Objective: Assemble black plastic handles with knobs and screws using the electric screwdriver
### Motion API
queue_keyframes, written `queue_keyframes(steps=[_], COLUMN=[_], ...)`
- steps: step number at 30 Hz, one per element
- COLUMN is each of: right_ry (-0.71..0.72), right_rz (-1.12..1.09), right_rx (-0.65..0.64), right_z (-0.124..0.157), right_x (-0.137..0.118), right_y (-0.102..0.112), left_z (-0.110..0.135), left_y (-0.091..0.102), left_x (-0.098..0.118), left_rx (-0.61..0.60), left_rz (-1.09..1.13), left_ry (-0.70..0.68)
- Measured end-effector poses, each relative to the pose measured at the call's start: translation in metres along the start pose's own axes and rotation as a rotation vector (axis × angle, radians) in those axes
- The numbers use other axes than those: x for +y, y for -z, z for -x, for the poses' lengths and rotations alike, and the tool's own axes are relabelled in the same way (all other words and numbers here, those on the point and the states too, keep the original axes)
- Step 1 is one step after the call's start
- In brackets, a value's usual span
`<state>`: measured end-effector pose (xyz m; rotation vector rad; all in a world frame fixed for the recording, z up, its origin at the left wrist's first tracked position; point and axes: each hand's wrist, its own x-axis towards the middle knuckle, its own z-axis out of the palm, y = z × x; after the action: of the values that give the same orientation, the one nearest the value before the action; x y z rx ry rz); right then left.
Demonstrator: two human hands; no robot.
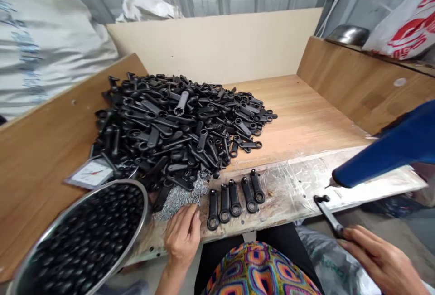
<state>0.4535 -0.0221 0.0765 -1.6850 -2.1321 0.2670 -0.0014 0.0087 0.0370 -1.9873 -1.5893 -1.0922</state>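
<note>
Closest to you, past the patterned cloth [258, 272] on your lap, your right hand [380, 258] is gripping a black lever [329, 214] by its tail, fingers closed round it, its ring end lying at the table's [306, 123] near edge just below the blue tool [390, 150]. Your left hand [183, 236] is resting at the near edge, fingers loosely spread, touching the silver pins [176, 200] beside a row of levers [234, 197]. You seem to be presenting the lever to the tool, which calls for lining its ring up squarely under the tip.

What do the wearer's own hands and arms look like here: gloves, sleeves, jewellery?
Both are bare: no gloves on the left hand or right hand, no ring or watch visible. The left forearm shows no sleeve to the frame edge. The right is cropped near the wrist.
</note>
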Motion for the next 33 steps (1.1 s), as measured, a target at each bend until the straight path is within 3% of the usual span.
queue_keyframes(steps=[3, 5, 9, 13, 16, 20, 25, 28, 33], right_ry=[0.059, 0.099, 0.191, 0.275, 0.32, 0.32, 0.366, 0.514, 0.808], right_rz=[0.036, 0.123, 0.308, 0.353, 0.318, 0.178, 0.063, -0.018, -0.048], right_rx=[-0.102, -0.099, -0.053, -0.029, -0.066, -0.167, -0.034, -0.032, -0.3], right_z=[-0.03, -0.055, -0.093, -0.109, -0.115, -0.127, -0.158, -0.18, -0.199], right_x=[-0.047, -0.066, -0.088, -0.1, -0.103, -0.098, -0.099, -0.13, -0.212], right_y=[-0.01, -0.022, -0.053, -0.071, -0.069, -0.051, -0.031, -0.032, -0.059], left_z=[0.001, 0.002, 0.004, 0.006, 0.008, 0.01, 0.012, 0.014, 0.018], left_y=[-0.001, -0.001, -0.001, 0.0, 0.0, 0.002, 0.006, 0.008, 0.011], left_x=[-0.002, -0.003, -0.004, -0.004, -0.004, -0.005, -0.003, 0.001, 0.005], left_rx=[0.021, 0.038, 0.059, 0.068, 0.066, 0.103, 0.114, 0.115, 0.136], left_rz=[0.01, 0.012, 0.028, 0.042, 0.076, 0.125, 0.149, 0.153, 0.125], left_ry=[0.023, 0.037, 0.069, 0.09, 0.104, 0.113, 0.169, 0.237, 0.409])
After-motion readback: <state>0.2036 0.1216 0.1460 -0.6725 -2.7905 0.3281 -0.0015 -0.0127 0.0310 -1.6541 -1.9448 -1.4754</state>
